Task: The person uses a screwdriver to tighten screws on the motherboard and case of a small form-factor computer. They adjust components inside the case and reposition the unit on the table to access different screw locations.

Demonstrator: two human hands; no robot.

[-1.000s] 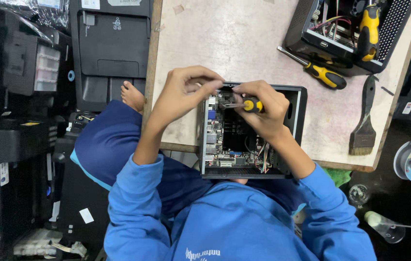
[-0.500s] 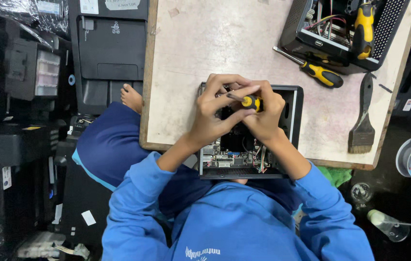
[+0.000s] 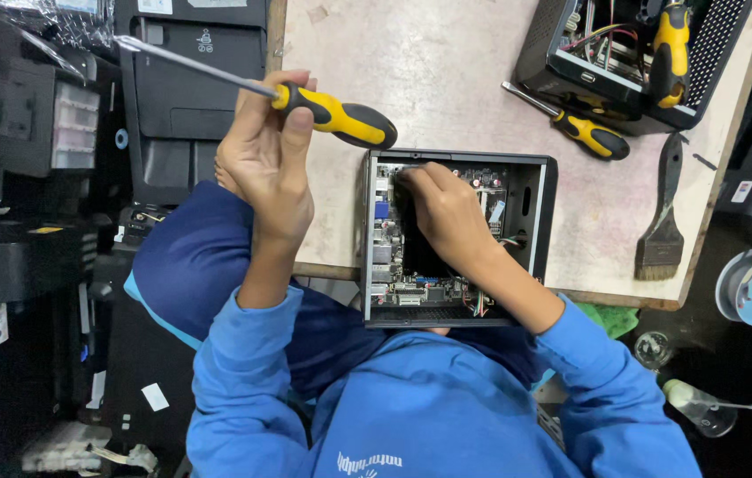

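— What is the left hand (image 3: 265,168) doing?

— It is raised over the table's near-left corner, fingers curled around a screwdriver (image 3: 305,99) with a yellow and black handle. The grip is closed on the handle near the shaft end, and the long metal shaft points away to the left over the dark printers (image 3: 190,97) beside the table.

— And the right hand (image 3: 447,217)?

— It is inside the small open computer case (image 3: 540,230), which lies at the near edge of the table (image 3: 429,71), partly over the person's lap. The fingertips press down at the upper left part of the circuit board (image 3: 389,265). They look pinched together on something small, but the hand covers it, so I cannot tell what.

— What else lies around?

— A second yellow-handled screwdriver (image 3: 584,131) lies on the table just beyond the case, near another open black case (image 3: 721,62) with wires showing. A dark-bristled brush (image 3: 662,239) lies to the right, near the table's edge. The person wears blue sleeves (image 3: 234,381).
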